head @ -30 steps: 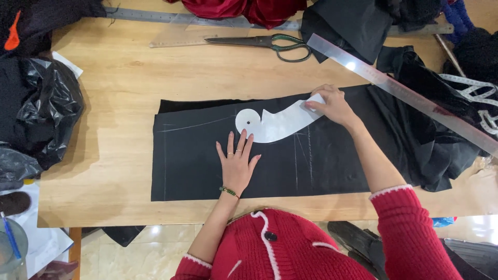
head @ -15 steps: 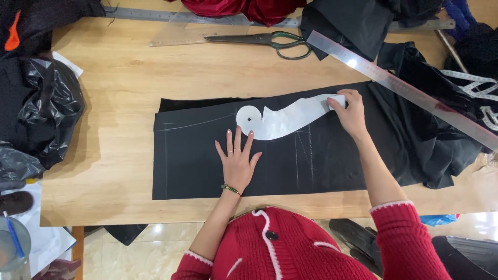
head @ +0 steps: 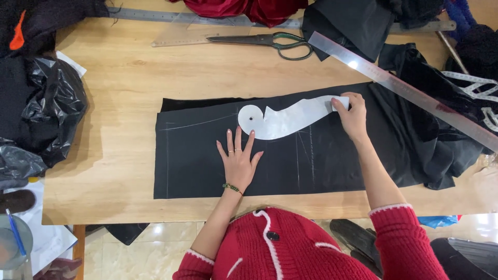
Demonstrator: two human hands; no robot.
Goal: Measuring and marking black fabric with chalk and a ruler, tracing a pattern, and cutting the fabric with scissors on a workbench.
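A black fabric piece (head: 207, 166) lies flat on the wooden table (head: 119, 103), marked with faint chalk lines. On it rests a white curved pattern template (head: 285, 120) with a round end and a small hole. My left hand (head: 238, 161) lies flat on the fabric, fingers spread, fingertips at the template's lower edge. My right hand (head: 354, 116) is at the template's right tip, pinching a small white piece of chalk (head: 340, 102) against it.
A long metal ruler (head: 415, 93) lies diagonally at the right over crumpled black cloth (head: 430, 150). Scissors (head: 270, 41) and a clear ruler (head: 181, 39) sit at the back. Red cloth (head: 244, 8) is at the far edge, black plastic bags (head: 46, 114) at the left.
My right hand has slid rightward along the template's upper edge to its right tip. My left hand has stayed pressed flat on the fabric.
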